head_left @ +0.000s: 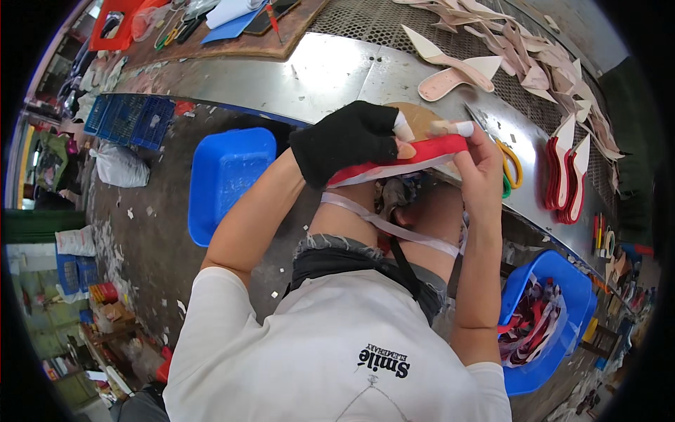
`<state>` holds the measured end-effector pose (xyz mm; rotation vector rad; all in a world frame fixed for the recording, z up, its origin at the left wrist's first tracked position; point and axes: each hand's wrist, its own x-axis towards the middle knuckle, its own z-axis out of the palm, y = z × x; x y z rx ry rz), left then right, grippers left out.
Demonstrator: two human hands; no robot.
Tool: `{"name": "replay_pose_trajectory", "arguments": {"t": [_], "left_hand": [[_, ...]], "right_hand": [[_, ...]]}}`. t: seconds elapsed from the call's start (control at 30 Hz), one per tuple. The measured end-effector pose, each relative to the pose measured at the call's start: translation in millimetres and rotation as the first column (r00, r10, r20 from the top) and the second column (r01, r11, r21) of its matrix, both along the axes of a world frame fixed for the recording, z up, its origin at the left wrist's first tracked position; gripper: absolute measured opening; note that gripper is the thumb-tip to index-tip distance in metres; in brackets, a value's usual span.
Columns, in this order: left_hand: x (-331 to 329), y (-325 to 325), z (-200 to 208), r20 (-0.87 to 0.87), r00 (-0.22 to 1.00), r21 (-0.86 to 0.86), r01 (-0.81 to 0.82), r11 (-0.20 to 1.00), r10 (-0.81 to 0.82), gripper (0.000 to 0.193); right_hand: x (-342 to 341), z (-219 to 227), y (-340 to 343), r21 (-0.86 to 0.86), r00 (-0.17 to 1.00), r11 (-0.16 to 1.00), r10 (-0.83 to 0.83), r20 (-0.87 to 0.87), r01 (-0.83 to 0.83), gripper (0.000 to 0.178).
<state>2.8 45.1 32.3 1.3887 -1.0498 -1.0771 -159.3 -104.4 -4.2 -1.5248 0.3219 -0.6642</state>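
My left hand [348, 141], in a black fingerless glove, pinches one end of a red strip with a pale underside [430, 149]. White tape covers a fingertip of that hand. My right hand [481, 169] grips the strip's other end between thumb and fingers, with tape wrapped on a finger. Stretched roughly level between both hands, the strip hangs over my lap, in front of the metal bench edge. Behind it shows part of a round tan board [416, 118]. Scissors with yellow and green handles [515, 165] lie on the bench beside my right hand.
Pale insole-shaped pieces [457, 79] lie on the metal bench [330, 67]. Red-edged stacks [562, 176] sit farther right, near a heap of pale pieces [534, 60]. A blue basin [232, 179] stands at left; a blue tub [517, 302] at right holds red and white scraps.
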Motion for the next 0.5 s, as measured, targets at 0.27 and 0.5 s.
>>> {"name": "replay_pose_trajectory", "arguments": {"t": [0.27,0.5], "left_hand": [[2,1,-5,-0.266,0.961,0.205,-0.017,0.979,0.073,0.017],[-4,-4,-24,-0.569,0.798,0.249,-0.062,0.966,0.198,0.029]], "right_hand": [[-7,6,2,0.219,0.94,0.931,0.321,-0.117,-0.291,0.047],[-21,-4,6,0.228,0.986,0.96,0.169,0.0,-0.165,0.04]]}}
